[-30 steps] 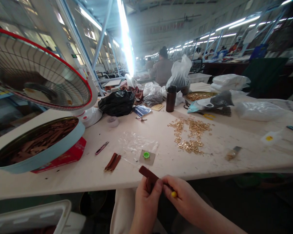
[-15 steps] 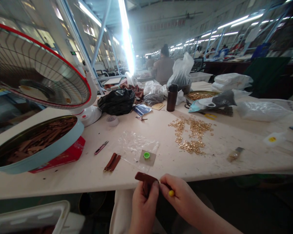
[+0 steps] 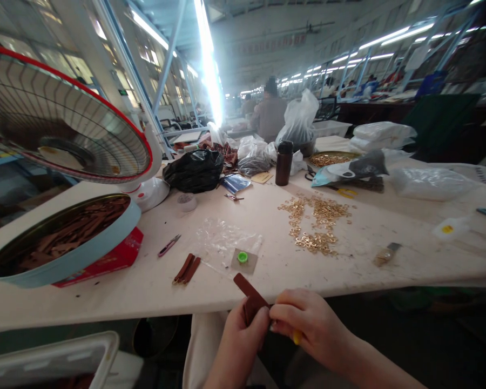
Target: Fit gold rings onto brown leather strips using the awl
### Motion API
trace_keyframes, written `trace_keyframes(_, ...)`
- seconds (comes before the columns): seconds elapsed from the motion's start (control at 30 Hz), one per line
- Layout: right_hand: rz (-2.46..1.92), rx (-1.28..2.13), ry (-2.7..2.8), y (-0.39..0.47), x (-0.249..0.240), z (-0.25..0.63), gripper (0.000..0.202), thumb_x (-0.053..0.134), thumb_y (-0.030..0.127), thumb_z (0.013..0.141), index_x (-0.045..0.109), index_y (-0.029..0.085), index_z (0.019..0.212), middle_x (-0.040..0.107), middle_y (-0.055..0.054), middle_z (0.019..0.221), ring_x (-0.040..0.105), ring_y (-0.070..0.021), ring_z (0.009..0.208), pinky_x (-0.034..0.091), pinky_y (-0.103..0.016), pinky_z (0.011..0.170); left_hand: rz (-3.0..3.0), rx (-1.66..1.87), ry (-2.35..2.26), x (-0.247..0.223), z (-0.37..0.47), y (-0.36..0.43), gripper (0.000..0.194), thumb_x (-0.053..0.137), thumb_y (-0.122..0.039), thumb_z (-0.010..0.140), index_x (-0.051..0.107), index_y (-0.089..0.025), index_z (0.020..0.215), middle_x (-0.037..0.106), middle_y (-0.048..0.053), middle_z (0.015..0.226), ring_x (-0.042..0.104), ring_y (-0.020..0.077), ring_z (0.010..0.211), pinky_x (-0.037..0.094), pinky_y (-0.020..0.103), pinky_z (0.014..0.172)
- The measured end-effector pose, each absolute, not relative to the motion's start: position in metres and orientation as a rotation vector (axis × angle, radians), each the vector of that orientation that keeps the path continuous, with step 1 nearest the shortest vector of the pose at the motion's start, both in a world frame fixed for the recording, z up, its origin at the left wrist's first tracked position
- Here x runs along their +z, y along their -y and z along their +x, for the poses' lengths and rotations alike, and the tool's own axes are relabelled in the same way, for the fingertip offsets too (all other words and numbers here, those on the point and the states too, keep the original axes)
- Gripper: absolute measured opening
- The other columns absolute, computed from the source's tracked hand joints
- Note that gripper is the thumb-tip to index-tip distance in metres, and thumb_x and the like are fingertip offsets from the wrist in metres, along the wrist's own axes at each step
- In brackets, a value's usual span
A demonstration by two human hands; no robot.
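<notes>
My left hand is closed around a brown leather strap, whose free rounded end points up and left past the table edge. My right hand is closed close beside it, fingertips pressed at the strap's near end. From under the right fingers shows the yellow end of a tool; the rest of it is hidden. On the table just ahead lie a few finished-looking brown strap pieces with small gold rings, and a green cap on a grey square.
Gold rings are spread mid-table. Left stand a blue-rimmed round tin of brown strips and a fan. Thread snips, clear plastic, a dark bottle and bags lie about. A white bin sits below left.
The strap has turned so its free end points more upward. Both hands have shifted slightly right, and the yellow end has dropped lower and is more covered by the right fingers.
</notes>
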State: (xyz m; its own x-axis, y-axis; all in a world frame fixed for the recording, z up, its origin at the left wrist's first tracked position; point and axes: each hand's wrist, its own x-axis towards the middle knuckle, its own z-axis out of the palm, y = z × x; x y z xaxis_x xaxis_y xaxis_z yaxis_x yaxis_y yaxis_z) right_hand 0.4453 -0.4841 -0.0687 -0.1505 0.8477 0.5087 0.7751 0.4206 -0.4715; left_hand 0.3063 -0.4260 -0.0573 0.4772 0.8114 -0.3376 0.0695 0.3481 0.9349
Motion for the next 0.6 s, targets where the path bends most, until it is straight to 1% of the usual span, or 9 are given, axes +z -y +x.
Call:
trace_keyframes(0.1, -1.359, 0.135, 1.928, 0.484, -0.067, 0.448, 0.035, 0.035, 0.033, 0.095, 0.058, 0.018, 0.074, 0.056, -0.003, 0.065, 0.05, -0.016, 0.059, 0.034, -0.026, 0.054, 1.296, 0.658, -0.871, -0.06, 0.306, 0.431, 0.018, 0.06, -0.035, 0.07, 0.057, -0.018, 0.066, 0.054, -0.001, 0.058, 0.049, 0.0149, 0.059, 0.039, 0.024, 0.055)
trace_keyframes(0.2, -1.34, 0.353, 1.825, 0.486, -0.068, 0.447, 0.033, 0.037, 0.033, 0.094, 0.055, 0.018, 0.07, 0.055, -0.003, 0.065, 0.05, -0.0152, 0.059, 0.035, -0.025, 0.053, 1.42, 0.695, -0.77, -0.07, 0.305, 0.436, 0.022, 0.051, -0.038, 0.079, 0.054, -0.019, 0.069, 0.054, 0.0, 0.064, 0.05, 0.0156, 0.064, 0.041, 0.024, 0.06)
trace_keyframes(0.33, -1.438, 0.575, 1.614, 0.491, -0.072, 0.443, 0.019, 0.045, 0.025, 0.086, 0.048, 0.02, 0.068, 0.054, -0.001, 0.065, 0.05, -0.0158, 0.059, 0.036, -0.025, 0.052, 1.51, 0.751, -0.762, -0.079, 0.305, 0.443, 0.024, 0.047, -0.04, 0.082, 0.055, -0.018, 0.073, 0.056, 0.002, 0.066, 0.05, 0.0151, 0.062, 0.04, 0.024, 0.06)
trace_keyframes(0.43, -1.471, 0.676, 1.455, 0.492, -0.073, 0.441, 0.003, 0.047, 0.019, 0.08, 0.048, 0.02, 0.078, 0.054, 0.0, 0.066, 0.05, -0.0161, 0.06, 0.037, -0.024, 0.054, 1.583, 0.774, -0.809, -0.08, 0.305, 0.447, 0.022, 0.046, -0.036, 0.082, 0.057, -0.018, 0.075, 0.055, 0.002, 0.064, 0.047, 0.0142, 0.059, 0.037, 0.023, 0.055)
trace_keyframes(0.5, -1.429, 0.743, 1.412, 0.492, -0.072, 0.439, 0.004, 0.047, 0.017, 0.079, 0.048, 0.02, 0.08, 0.054, 0.001, 0.067, 0.05, -0.0158, 0.06, 0.037, -0.024, 0.055, 1.62, 0.74, -0.83, -0.079, 0.304, 0.448, 0.017, 0.05, -0.032, 0.08, 0.058, -0.018, 0.075, 0.055, 0.001, 0.064, 0.045, 0.0137, 0.057, 0.036, 0.023, 0.053)
trace_keyframes(0.6, -1.372, 0.777, 1.357, 0.491, -0.072, 0.437, 0.007, 0.047, 0.019, 0.08, 0.046, 0.02, 0.073, 0.051, 0.002, 0.065, 0.047, -0.0152, 0.059, 0.036, -0.024, 0.055, 1.567, 0.68, -0.829, -0.078, 0.305, 0.446, 0.01, 0.055, -0.028, 0.076, 0.057, -0.018, 0.075, 0.053, 0.0, 0.063, 0.044, 0.0131, 0.057, 0.035, 0.023, 0.053)
